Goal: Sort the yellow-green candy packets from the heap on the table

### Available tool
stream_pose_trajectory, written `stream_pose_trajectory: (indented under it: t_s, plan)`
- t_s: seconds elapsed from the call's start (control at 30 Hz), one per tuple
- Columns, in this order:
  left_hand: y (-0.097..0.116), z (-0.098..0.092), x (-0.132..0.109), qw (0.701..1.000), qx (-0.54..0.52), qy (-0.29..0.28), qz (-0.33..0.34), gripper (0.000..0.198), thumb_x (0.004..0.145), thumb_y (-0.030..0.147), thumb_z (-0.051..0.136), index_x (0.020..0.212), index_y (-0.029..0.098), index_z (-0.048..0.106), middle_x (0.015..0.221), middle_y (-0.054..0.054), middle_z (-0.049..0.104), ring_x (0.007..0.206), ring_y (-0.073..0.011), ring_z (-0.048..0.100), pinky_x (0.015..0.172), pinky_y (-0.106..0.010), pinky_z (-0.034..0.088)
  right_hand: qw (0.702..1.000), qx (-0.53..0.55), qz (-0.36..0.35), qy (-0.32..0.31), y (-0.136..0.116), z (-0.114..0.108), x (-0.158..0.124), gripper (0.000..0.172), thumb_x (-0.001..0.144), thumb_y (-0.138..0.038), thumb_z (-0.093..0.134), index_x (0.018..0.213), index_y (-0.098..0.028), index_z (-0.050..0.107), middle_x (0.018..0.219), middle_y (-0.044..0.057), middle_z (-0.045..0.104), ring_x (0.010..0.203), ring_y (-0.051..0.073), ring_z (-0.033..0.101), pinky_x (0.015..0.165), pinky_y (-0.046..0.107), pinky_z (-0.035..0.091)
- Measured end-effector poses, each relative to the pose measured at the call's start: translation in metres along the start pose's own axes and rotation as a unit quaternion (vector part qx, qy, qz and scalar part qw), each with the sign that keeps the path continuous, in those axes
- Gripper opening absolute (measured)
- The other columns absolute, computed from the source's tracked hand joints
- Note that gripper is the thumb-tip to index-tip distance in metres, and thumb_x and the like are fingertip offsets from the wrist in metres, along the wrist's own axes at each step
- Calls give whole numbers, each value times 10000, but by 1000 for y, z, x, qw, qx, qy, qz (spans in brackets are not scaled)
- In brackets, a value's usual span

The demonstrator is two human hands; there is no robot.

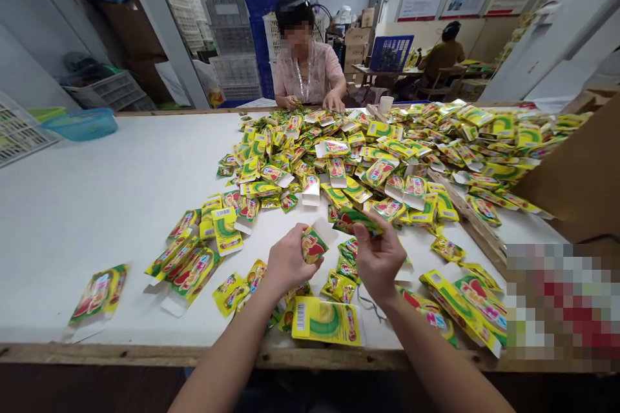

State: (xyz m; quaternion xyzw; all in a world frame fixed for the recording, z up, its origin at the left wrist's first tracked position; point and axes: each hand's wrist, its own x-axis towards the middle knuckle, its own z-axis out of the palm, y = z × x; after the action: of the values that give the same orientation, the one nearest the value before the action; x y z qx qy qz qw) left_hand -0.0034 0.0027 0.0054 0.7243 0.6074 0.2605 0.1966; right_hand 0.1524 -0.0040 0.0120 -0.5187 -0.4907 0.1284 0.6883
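Note:
My left hand [285,261] is closed around a small yellow, green and red candy box [314,246], whose white end flap stands open towards the right. Just across from it, my right hand [382,261] pinches a shiny green candy packet [352,221] between thumb and fingers. Below and between the hands lie several small candy sachets [339,285]. Nearest to me, a flat yellow box [327,321] lies with its barcode side up, partly under my left forearm.
A big heap of yellow boxes and sachets [334,148] covers the table's far side. More boxes [194,271] lie to the left. A wooden strip [467,219] and cardboard [571,174] stand right. A co-worker [307,71] sits opposite; a blue basin [80,124] is far left.

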Motion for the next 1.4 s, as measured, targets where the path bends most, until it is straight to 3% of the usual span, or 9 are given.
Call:
stream_pose_trajectory:
  t_s: [0.17,0.4,0.63,0.8,0.93,1.1,1.2,1.27,1.4]
  plan:
    - [-1,0,-1,996,52,37,54,395,660,333,603,1015,237,455,910,-15,611,818,-218,611,652,-280,430,983,-66,-110,-132,0,2,-3,164,802,-301,579,915,-208,654,874,64,708,810,196,658,737,320,526]
    - [-4,3,-2,982,166,-10,91,378,669,240,558,1036,227,467,959,-36,611,868,-227,605,689,-299,445,929,-60,16,-365,3,-2,13,163,748,-279,610,874,-204,681,899,49,715,832,204,652,769,328,504]
    - [0,9,-4,987,122,3,105,477,664,282,564,1115,216,422,999,-39,613,869,-223,618,681,-304,482,938,63,176,-292,5,3,7,331,714,-443,633,919,-184,665,899,58,666,737,181,632,632,293,521]
    - [2,10,-6,992,85,11,92,486,645,291,590,1097,216,428,967,-39,620,852,-225,624,678,-304,487,965,-22,129,-228,7,5,4,390,664,-435,697,961,-185,661,764,41,659,730,196,613,726,352,492]
    - [3,10,-6,996,45,13,81,446,668,335,588,1068,220,425,950,-34,621,833,-224,628,668,-305,485,983,-72,58,-157,7,10,-5,271,662,-450,702,763,-202,662,745,52,661,899,257,595,853,422,424]
    - [-1,8,-6,997,41,31,61,379,692,322,551,1039,216,438,923,-36,624,812,-227,626,644,-307,479,952,-124,-3,-280,-3,11,-13,155,740,-392,645,755,-250,706,846,54,691,1134,305,471,982,516,256]
    - [-4,8,-6,993,76,31,84,426,665,244,540,1079,207,446,968,-54,621,828,-237,623,660,-319,480,916,-129,39,-378,-7,11,-13,111,688,-342,687,718,-236,701,778,25,702,972,288,566,987,539,238]
    - [-5,7,-5,990,86,23,110,428,652,223,550,1071,199,467,960,-60,621,818,-242,621,666,-330,479,894,-98,81,-430,-5,10,-11,145,705,-339,653,652,-208,685,686,12,689,780,229,604,918,476,351]
    - [-4,1,-3,988,-1,82,130,512,624,348,674,1076,200,482,995,-74,603,898,-261,591,772,-384,469,903,52,206,-374,3,8,-3,246,679,-409,661,749,-176,692,754,46,709,718,199,621,722,332,474]
